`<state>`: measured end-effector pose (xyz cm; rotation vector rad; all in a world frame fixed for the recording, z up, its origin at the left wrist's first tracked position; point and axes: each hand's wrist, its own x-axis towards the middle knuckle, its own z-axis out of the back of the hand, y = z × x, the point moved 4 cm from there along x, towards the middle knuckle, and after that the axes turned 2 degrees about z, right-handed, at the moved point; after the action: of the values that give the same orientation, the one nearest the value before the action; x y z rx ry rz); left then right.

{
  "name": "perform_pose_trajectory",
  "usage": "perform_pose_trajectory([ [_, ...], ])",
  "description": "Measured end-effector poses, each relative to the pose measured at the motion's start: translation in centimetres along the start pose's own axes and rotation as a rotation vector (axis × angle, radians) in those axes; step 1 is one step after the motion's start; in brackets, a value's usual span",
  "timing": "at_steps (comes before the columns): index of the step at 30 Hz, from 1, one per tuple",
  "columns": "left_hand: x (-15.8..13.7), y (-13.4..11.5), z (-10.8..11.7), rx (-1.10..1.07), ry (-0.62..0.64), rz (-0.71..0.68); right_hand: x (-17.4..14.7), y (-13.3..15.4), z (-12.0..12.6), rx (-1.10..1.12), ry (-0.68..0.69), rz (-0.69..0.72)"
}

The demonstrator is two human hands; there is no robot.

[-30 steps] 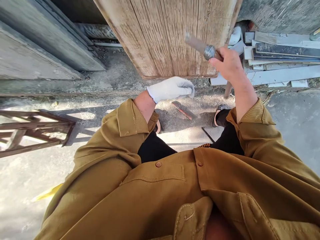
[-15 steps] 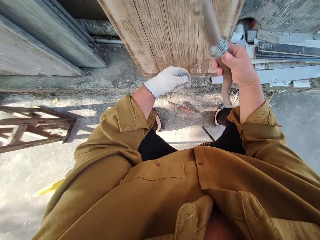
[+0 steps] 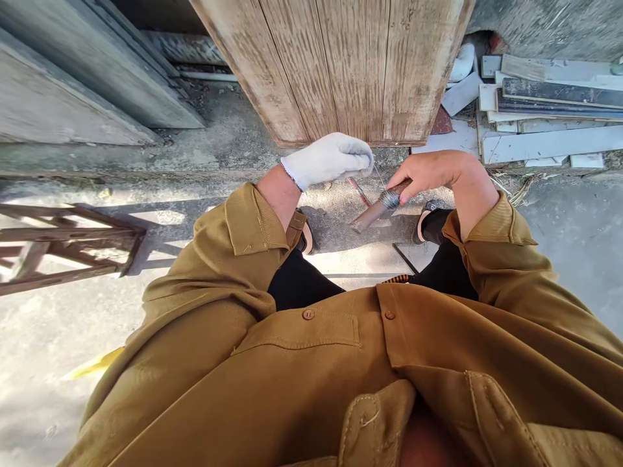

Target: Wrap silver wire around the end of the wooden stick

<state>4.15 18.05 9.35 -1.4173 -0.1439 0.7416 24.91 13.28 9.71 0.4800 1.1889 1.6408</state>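
My left hand (image 3: 331, 159), in a white knitted glove, is closed on the end of a thin wire (image 3: 380, 176). That strand runs taut to a coil of silvery wire (image 3: 390, 198) wound round a short wooden stick (image 3: 368, 216). My bare right hand (image 3: 431, 174) grips the stick beside the coil, with the stick slanting down to the left. Part of the stick is hidden under my fingers. A slim reddish tool (image 3: 359, 192) lies on the ground between my hands, partly covered; its kind I cannot make out.
Upright wooden planks (image 3: 350, 71) stand right in front of me. Boards and white strips (image 3: 549, 146) are piled at the right. A wooden frame (image 3: 63, 243) rests on the ground at the left. A dark thin bar (image 3: 405, 259) lies near my feet.
My right hand has swung the stick down and toward me, from pointing up over the planks to slanting low. My left hand stays almost in place, holding the wire.
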Motion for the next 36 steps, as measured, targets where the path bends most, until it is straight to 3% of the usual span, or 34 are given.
perform_pose_trajectory([
  [2, 0.5, 0.6, 0.5, -0.042, -0.040, -0.004, -0.9, 1.5, -0.5, -0.002, 0.241, 0.058],
  [3, 0.8, 0.9, 0.6, -0.068, -0.057, -0.006, -1.2, 2.2, 0.1, 0.088, 0.175, 0.094],
  [7, 1.0, 1.1, -0.4, -0.116, 0.015, -0.065, -1.7, 2.7, 3.0, 0.311, -0.351, 0.132],
  [9, 0.6, 0.7, -1.3, -0.084, 0.105, -0.090, -1.3, 1.8, 3.4, 0.221, -0.505, 0.038],
  [11, 0.1, 0.3, -2.1, -0.016, 0.183, -0.085, -0.8, 0.8, 3.3, -0.005, -0.560, -0.065],
  [13, -0.4, -0.1, -2.4, 0.058, 0.201, -0.086, -0.1, -0.3, 2.8, -0.259, -0.467, -0.118],
  [15, -0.5, -0.2, -2.0, 0.086, 0.152, -0.087, 0.6, -1.2, 1.5, -0.387, -0.203, -0.127],
  [18, 0.0, 0.4, -1.2, 0.032, 0.068, -0.013, 0.5, -1.5, -0.3, -0.257, 0.204, -0.101],
  [20, 0.4, 1.0, -1.0, -0.047, 0.047, 0.025, 0.0, -0.3, -0.4, -0.097, 0.265, -0.046],
  [23, 1.1, 1.4, -0.8, -0.210, 0.014, -0.027, -0.9, 2.2, 0.3, 0.062, 0.129, 0.066],
  [27, 1.6, 1.8, -0.9, -0.250, 0.016, -0.154, -1.2, 3.1, 1.8, 0.302, -0.334, 0.139],
  [29, 1.6, 2.0, -1.3, -0.182, 0.063, -0.168, -0.8, 2.2, 2.1, 0.299, -0.507, 0.113],
  [32, 1.4, 2.0, -2.1, -0.090, 0.158, -0.146, -0.1, 0.7, 2.7, -0.001, -0.654, -0.002],
  [36, 0.9, 1.3, -2.1, -0.031, 0.136, -0.127, 0.2, -0.8, 3.1, -0.532, -0.517, -0.176],
])
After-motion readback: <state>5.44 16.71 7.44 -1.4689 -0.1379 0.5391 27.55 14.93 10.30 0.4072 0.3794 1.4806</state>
